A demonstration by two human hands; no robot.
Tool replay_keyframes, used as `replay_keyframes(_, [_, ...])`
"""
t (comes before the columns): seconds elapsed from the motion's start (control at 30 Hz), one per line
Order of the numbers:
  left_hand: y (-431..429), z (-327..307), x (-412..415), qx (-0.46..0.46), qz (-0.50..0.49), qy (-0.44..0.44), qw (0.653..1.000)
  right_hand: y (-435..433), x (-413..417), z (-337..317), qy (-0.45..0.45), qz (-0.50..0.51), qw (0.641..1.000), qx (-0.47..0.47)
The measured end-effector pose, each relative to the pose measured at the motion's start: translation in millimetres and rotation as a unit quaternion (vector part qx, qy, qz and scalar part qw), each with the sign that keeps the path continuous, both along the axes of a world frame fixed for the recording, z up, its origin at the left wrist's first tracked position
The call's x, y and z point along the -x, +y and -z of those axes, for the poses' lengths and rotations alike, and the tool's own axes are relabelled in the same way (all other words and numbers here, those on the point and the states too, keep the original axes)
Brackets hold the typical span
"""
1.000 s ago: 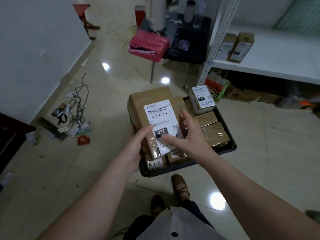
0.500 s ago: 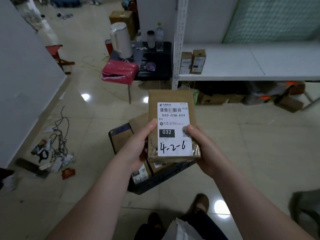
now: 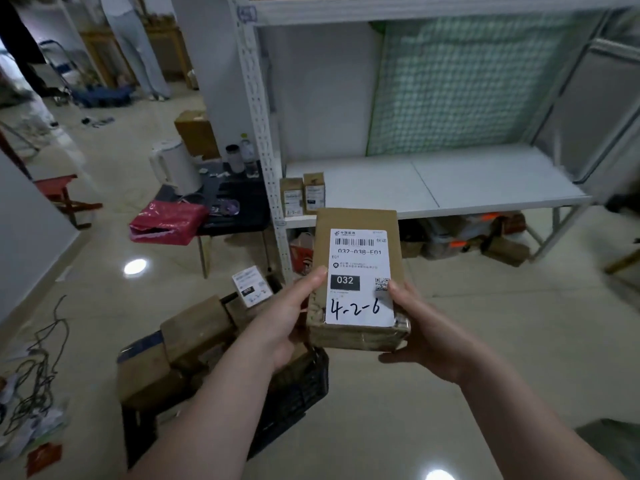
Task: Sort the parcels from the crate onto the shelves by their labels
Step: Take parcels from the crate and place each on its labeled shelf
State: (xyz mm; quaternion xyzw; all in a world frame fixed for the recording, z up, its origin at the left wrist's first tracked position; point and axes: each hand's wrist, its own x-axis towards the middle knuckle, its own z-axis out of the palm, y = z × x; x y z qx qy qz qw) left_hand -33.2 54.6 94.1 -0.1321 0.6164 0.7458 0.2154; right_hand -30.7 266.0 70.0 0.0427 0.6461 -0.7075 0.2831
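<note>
Both hands clasped one cardboard parcel (image 3: 358, 268), left hand (image 3: 287, 327) curled on its left edge and right hand (image 3: 426, 341) on its right, holding it up before the white shelf unit (image 3: 485, 188). That shelf carried only two small boxes (image 3: 303, 194) at its left end, while the black crate (image 3: 298, 386) on the floor held several more parcels (image 3: 194, 334), so sorting looked barely begun. The held parcel's label (image 3: 355, 308), handwritten 4-2-6, awaited a matching shelf.

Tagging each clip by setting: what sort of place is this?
Likely a small parcel sorting or storage room. A metal shelf holds two labelled boxes, a black crate of parcels sits on the floor, and the left hand and right hand hold a parcel with a barcode label handwritten 4-2-6.
</note>
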Motion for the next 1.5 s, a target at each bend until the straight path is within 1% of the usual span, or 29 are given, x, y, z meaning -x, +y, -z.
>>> replay_keyframes(0.13, [76, 1, 15, -0.006, 0.008, 0.004, 1.000, 73, 14, -12, -0.003, 0.024, 1.000, -0.013])
replay_keyframes(0.27, [115, -8, 31, -0.016, -0.012, 0.014, 1.000, 109, 37, -24, 0.011, 0.066, 0.998, -0.016])
replay_keyframes(0.4, [134, -24, 62, 0.045, -0.033, 0.058, 0.997, 126, 69, -42, 0.051, 0.118, 0.992, -0.010])
replay_keyframes(0.57, [156, -50, 118, 0.102, -0.043, 0.147, 0.983, 142, 120, -70, 0.091, 0.164, 0.982, 0.009])
replay_keyframes(0.73, [181, -85, 206, 0.198, -0.012, 0.250, 0.948, 159, 191, -102, 0.117, 0.201, 0.972, 0.024])
replay_keyframes(0.87, [193, -119, 287, 0.216, -0.013, 0.307, 0.927, 168, 264, -138, 0.157, 0.229, 0.961, 0.017])
replay_keyframes(1.0, [191, -156, 363, 0.228, -0.012, 0.355, 0.907, 169, 340, -177, 0.197, 0.229, 0.953, 0.018])
replay_keyframes(1.13, [185, -186, 428, 0.268, -0.021, 0.384, 0.883, 166, 406, -201, 0.244, 0.233, 0.941, 0.031])
replay_keyframes(1.27, [187, -198, 480, 0.297, -0.032, 0.407, 0.863, 174, 461, -217, 0.270, 0.236, 0.932, 0.045])
replay_keyframes(1.37, [194, -199, 515, 0.346, -0.035, 0.427, 0.835, 187, 500, -230, 0.302, 0.247, 0.920, 0.032])
replay_keyframes(1.5, [207, -202, 556, 0.415, -0.050, 0.439, 0.795, 208, 557, -246, 0.338, 0.244, 0.907, 0.058])
